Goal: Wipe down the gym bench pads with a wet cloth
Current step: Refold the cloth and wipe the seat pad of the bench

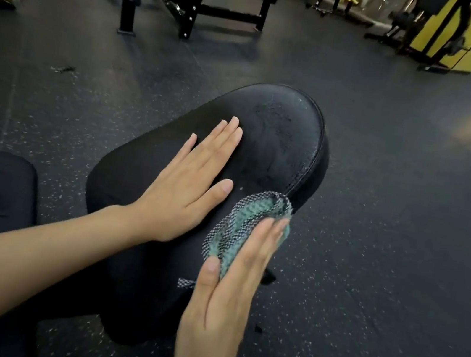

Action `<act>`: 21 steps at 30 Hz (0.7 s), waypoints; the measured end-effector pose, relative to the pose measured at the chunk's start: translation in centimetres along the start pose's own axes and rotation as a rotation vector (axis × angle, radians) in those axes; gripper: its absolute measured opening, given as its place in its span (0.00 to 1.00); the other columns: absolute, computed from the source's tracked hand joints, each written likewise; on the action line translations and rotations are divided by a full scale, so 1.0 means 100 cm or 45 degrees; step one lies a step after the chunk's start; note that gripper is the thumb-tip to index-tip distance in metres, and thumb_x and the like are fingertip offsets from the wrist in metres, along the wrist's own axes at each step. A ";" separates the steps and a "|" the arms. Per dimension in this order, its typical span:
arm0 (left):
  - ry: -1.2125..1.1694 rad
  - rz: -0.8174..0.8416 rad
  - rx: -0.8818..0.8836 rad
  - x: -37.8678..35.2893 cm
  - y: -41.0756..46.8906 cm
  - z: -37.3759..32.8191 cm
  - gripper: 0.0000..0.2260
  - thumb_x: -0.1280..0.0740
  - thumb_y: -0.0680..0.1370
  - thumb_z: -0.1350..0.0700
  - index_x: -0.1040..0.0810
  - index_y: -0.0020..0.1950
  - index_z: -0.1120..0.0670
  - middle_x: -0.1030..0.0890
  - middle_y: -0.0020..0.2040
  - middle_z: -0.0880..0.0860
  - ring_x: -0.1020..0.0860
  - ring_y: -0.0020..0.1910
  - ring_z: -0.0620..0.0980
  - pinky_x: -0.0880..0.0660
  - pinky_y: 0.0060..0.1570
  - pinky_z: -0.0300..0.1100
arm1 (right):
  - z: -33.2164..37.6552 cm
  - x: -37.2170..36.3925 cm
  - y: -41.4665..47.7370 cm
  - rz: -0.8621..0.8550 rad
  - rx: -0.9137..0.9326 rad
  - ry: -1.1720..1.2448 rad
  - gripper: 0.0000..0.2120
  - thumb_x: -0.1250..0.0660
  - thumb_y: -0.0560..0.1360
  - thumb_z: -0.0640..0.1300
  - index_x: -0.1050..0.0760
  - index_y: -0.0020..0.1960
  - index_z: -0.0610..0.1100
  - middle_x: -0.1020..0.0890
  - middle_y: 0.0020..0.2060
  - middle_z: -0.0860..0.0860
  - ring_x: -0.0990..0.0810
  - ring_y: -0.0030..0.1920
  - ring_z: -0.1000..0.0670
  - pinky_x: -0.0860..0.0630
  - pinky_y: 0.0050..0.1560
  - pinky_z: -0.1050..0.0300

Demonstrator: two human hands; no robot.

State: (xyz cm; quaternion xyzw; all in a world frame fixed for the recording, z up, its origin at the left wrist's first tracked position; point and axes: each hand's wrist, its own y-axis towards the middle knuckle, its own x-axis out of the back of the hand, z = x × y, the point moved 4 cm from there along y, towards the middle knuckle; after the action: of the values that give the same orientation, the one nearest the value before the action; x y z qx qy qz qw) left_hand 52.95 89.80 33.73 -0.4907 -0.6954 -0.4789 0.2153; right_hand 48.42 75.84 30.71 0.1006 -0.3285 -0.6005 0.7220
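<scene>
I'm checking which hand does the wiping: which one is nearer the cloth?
Right. The right hand presses the cloth against the side of the pad; the left hand lies flat on the pad, beside the cloth, apart from it.

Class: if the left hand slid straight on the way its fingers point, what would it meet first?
Likely the wet smeared patch on the bench pad, just beyond the left hand; past that, the pad's rounded far edge.
</scene>
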 end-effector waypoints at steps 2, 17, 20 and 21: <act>0.015 0.029 -0.051 0.002 -0.004 0.000 0.28 0.53 0.83 0.46 0.54 0.81 0.53 0.55 0.82 0.47 0.58 0.80 0.43 0.60 0.78 0.43 | 0.001 -0.005 -0.006 -0.029 -0.019 -0.002 0.29 0.52 0.83 0.51 0.64 0.79 0.54 0.61 0.79 0.57 0.61 0.79 0.54 0.59 0.75 0.64; 0.068 0.077 -0.226 0.002 -0.027 0.011 0.27 0.51 0.84 0.49 0.53 0.81 0.55 0.54 0.82 0.49 0.56 0.80 0.46 0.58 0.78 0.45 | -0.014 0.013 0.073 -0.187 -0.067 0.075 0.27 0.52 0.84 0.47 0.60 0.79 0.47 0.59 0.79 0.55 0.62 0.78 0.57 0.60 0.78 0.55; 0.066 0.066 -0.232 0.002 -0.027 0.012 0.27 0.51 0.84 0.48 0.54 0.81 0.54 0.54 0.82 0.49 0.56 0.80 0.45 0.57 0.78 0.46 | -0.007 0.006 0.052 -0.193 -0.060 0.064 0.27 0.52 0.84 0.48 0.59 0.80 0.46 0.59 0.80 0.53 0.61 0.78 0.56 0.59 0.78 0.58; 0.065 0.064 -0.233 0.001 -0.027 0.013 0.27 0.51 0.84 0.48 0.54 0.81 0.54 0.54 0.82 0.49 0.56 0.80 0.45 0.57 0.78 0.47 | -0.007 0.001 0.036 -0.179 -0.035 0.042 0.28 0.52 0.84 0.48 0.59 0.80 0.46 0.59 0.80 0.53 0.61 0.78 0.55 0.59 0.77 0.59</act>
State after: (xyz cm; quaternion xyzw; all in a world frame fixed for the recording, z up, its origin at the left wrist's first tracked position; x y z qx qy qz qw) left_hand 50.68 90.81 32.04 -0.5133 -0.6304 -0.5472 0.1991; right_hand 51.71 76.55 32.15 0.1236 -0.3003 -0.6525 0.6847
